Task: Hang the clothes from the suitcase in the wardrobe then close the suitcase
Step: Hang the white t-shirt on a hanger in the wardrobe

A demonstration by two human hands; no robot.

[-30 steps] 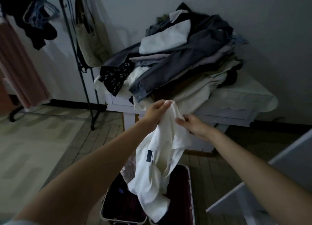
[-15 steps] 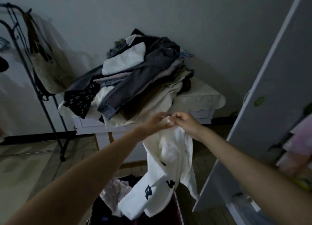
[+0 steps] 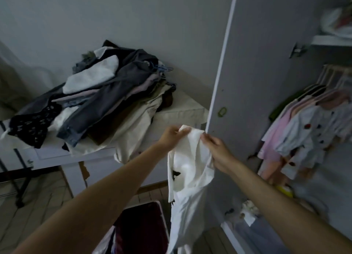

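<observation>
A white garment (image 3: 187,177) with small dark markings hangs in the air in front of me. My left hand (image 3: 171,137) grips its top edge on the left, and my right hand (image 3: 215,149) pinches the top edge on the right. Below it the open suitcase (image 3: 141,229) shows a dark red lining on the floor. The wardrobe stands open at the right, its white door (image 3: 247,82) just behind the garment. Inside, several pale pink and light blue clothes (image 3: 304,132) hang on a rail.
A white table (image 3: 55,152) at the left carries a big pile of grey, dark and beige clothes (image 3: 106,95), with blue hangers (image 3: 162,69) at its top. A black stand leg (image 3: 19,189) is at the far left. Small items lie on the wardrobe floor (image 3: 247,210).
My view has turned right, so the wardrobe's inside and hanging clothes have come into sight. Both hands have carried the white garment up and right, toward the door edge.
</observation>
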